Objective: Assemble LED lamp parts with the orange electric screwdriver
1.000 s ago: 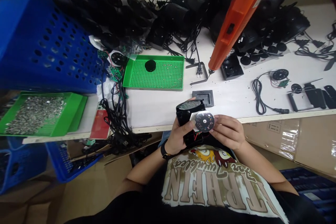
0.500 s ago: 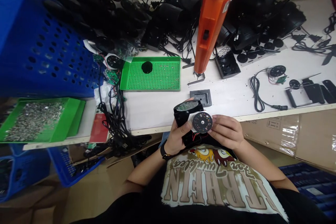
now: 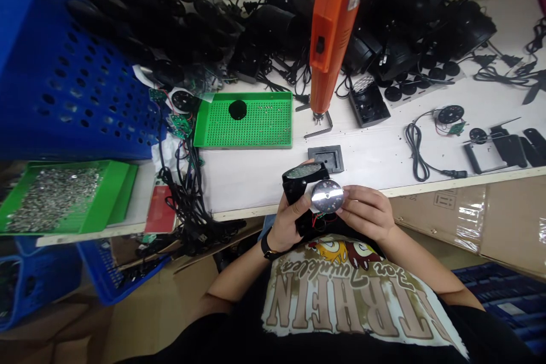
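Observation:
My left hand (image 3: 286, 226) is wrapped round a black lamp housing (image 3: 302, 180) held just below the table's front edge. Its round perforated face points up. My right hand (image 3: 367, 215) pinches a round disc (image 3: 326, 196) against the housing. The disc's face glares silver. Red and black wires hang from the disc beneath it. An orange electric screwdriver (image 3: 331, 23) hangs above the table behind my hands, tip down.
A green perforated tray (image 3: 260, 122) holding a black disc lies on the white table (image 3: 239, 176). A small black square frame (image 3: 326, 158) sits near the housing. Blue crates (image 3: 63, 85), a green screw tray (image 3: 60, 193), tangled cables and piled black lamp parts surround it.
The hanging orange screwdriver has swung left. The disc in my right hand has tilted, so its dark face now glares silver. Both hands stay in place.

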Demonstrator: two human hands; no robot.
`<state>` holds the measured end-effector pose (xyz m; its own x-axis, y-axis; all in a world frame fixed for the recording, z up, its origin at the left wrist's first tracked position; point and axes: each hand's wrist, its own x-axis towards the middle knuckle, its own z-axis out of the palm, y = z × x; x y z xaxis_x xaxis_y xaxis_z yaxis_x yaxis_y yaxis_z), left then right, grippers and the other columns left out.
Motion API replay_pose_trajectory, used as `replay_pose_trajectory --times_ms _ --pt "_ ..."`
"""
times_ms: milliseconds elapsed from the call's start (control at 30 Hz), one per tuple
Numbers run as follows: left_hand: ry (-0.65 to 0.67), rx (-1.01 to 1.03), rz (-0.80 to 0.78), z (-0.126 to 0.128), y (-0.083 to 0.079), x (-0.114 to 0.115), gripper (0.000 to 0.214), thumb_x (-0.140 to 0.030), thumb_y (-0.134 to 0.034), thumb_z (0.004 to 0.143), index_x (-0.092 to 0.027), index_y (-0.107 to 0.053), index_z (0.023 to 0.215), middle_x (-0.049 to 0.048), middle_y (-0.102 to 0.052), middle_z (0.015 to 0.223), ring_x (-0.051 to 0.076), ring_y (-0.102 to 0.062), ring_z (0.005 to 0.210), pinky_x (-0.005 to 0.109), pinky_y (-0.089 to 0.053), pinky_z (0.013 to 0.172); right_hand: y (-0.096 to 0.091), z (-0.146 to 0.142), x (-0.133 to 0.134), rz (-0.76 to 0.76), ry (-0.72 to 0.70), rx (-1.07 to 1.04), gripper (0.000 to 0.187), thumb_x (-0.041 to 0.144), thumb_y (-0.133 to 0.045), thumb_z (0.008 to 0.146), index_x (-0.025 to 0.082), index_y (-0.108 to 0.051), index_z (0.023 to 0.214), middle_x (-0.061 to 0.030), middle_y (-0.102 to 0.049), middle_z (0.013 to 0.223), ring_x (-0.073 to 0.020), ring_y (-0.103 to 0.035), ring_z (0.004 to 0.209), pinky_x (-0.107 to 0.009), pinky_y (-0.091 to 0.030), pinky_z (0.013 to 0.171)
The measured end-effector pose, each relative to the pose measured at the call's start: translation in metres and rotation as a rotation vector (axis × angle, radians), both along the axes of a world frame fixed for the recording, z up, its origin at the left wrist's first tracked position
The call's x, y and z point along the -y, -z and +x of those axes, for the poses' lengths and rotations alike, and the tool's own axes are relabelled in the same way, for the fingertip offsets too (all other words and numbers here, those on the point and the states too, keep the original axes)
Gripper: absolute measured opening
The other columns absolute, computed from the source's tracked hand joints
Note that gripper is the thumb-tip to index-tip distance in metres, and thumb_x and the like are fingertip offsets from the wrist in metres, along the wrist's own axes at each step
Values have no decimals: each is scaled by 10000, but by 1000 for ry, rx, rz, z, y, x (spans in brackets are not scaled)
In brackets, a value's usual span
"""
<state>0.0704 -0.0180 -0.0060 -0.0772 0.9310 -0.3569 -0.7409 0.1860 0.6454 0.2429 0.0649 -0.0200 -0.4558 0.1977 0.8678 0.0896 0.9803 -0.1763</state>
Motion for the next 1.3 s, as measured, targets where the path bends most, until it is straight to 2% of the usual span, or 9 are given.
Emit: replay_pose_trajectory --times_ms 200,400,733,900,967,1067,1167,1300 --pt "-2 -19 -54 3 -5 -4 754 -555 -839 763 -266 -603 1418 112 -729 1294 390 -629 1297 538 -534 1080 3 -5 1 -9 61 -24 160 52 -722 847 200 -732 909 -18 -764 934 -166 -732 951 -320 -708 857" --pt "7 -59 -65 2 -4 -4 728 -576 -822 774 -296 -611 1412 89 -731 1290 397 -615 1311 539 -539 1072 7 -7 -1 -2 30 -49 124 51 -709 857 154 -730 923 -55 -752 940 -187 -724 954 -337 -708 860" --pt "7 -2 13 -1 2 0 801 -496 -856 770 -273 -531 1467 111 -651 1425 360 -631 1305 520 -513 1093 1 -2 0 47 48 -22 152 75 -735 836 227 -722 835 -13 -749 928 -173 -725 982 -320 -713 848" --pt "-16 -21 -17 0 -3 -5 705 -489 -849 786 -243 -599 1397 105 -688 1367 350 -630 1307 503 -500 1117 5 -5 -1 44 30 -29 175 61 -741 822 230 -731 865 -15 -760 970 -179 -723 997 -333 -702 871" --pt "-7 -19 -80 1 -7 -9 612 -522 -826 800 -236 -660 1315 94 -725 1296 361 -621 1317 507 -506 1112 6 -9 -2 -17 32 -50 199 57 -736 819 227 -731 922 -24 -767 979 -184 -723 996 -340 -693 844" --pt "44 10 -147 2 -11 -15 520 -596 -771 822 -254 -721 1210 80 -756 1217 380 -609 1328 526 -528 1083 5 -16 -4 -257 54 -49 238 36 -702 822 210 -710 984 -59 -767 1021 -197 -724 971 -372 -667 789" --pt "108 56 -181 2 -12 -17 527 -647 -733 831 -262 -735 1192 83 -768 1175 394 -621 1308 555 -541 1057 0 -19 -6 -469 54 -34 235 18 -683 820 205 -691 964 -78 -762 1059 -202 -724 960 -400 -637 792" --pt "144 104 -201 1 -11 -15 539 -651 -742 822 -253 -732 1185 95 -766 1177 410 -641 1275 580 -543 1041 -7 -18 -8 -566 41 -26 199 43 -676 841 209 -688 949 -69 -771 1038 -203 -730 941 -413 -619 801"
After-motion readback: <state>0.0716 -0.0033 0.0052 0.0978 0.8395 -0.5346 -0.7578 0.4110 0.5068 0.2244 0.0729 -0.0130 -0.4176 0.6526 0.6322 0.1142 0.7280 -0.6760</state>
